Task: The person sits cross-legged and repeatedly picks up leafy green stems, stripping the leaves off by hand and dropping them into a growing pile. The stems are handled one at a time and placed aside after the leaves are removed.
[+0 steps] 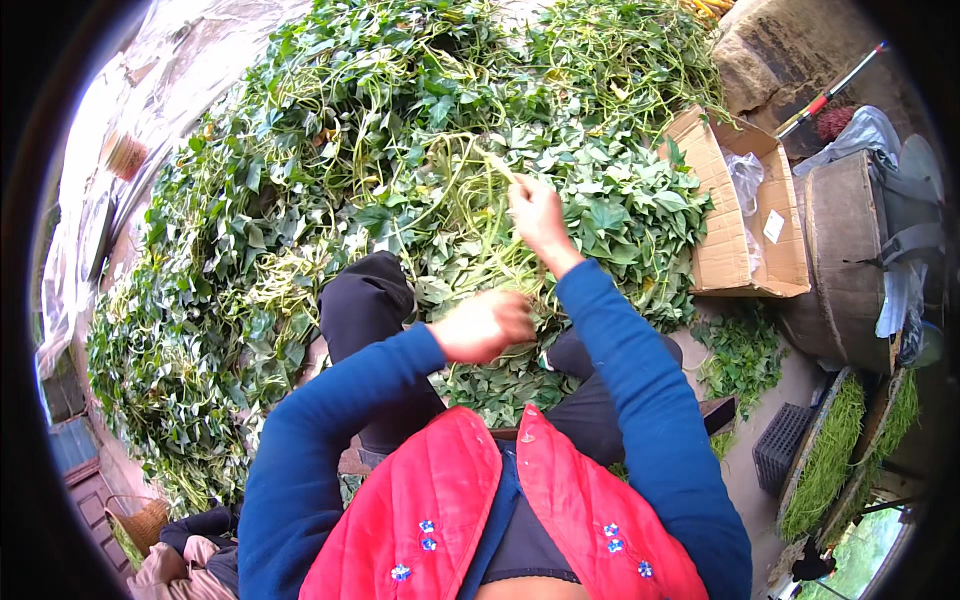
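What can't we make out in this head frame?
All in the head view:
Left hand: motion blur; can't tell whether it holds anything.
Pale stalk: its lower end is hidden by the right hand.
Cardboard box: anything beneath the plastic bag is hidden by it.
White label: too small to read.
Red vest: cut off by the bottom edge.

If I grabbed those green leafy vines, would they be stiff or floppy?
The leafy vines would probably be floppy, since their thin stems bend and loop. They might come up tangled, because many cross. A single one is likely light: slim stem, flat leaves.
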A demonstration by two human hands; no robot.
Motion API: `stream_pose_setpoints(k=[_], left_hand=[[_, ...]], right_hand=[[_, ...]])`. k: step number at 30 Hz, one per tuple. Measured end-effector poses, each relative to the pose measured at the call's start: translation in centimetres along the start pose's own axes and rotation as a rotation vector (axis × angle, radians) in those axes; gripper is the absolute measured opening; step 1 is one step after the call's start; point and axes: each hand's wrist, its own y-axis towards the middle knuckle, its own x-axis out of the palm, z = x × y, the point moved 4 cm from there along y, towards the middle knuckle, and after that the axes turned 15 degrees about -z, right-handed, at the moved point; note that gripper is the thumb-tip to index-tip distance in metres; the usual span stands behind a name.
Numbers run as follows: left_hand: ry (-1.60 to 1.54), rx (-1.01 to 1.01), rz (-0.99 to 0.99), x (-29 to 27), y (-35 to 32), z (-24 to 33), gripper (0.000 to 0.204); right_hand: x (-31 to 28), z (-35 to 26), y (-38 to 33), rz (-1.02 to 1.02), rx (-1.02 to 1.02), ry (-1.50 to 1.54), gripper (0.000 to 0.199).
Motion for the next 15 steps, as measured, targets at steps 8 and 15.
stream_pose_setpoints(k=[8, 15], left_hand=[[-1.771, -0.794, 1.009, -10.7, -4.9, -12.9, 0.078], [-1.663, -0.244, 0.841, -13.2, 0.0, -11.6, 0.044]], right_hand=[[-3.3, -7.6, -9.1, 0.094, -0.669, -0.429, 0.027], [-1.5, -3.0, -13.2, -0.273, -0.545, -0.666, 0.041]])
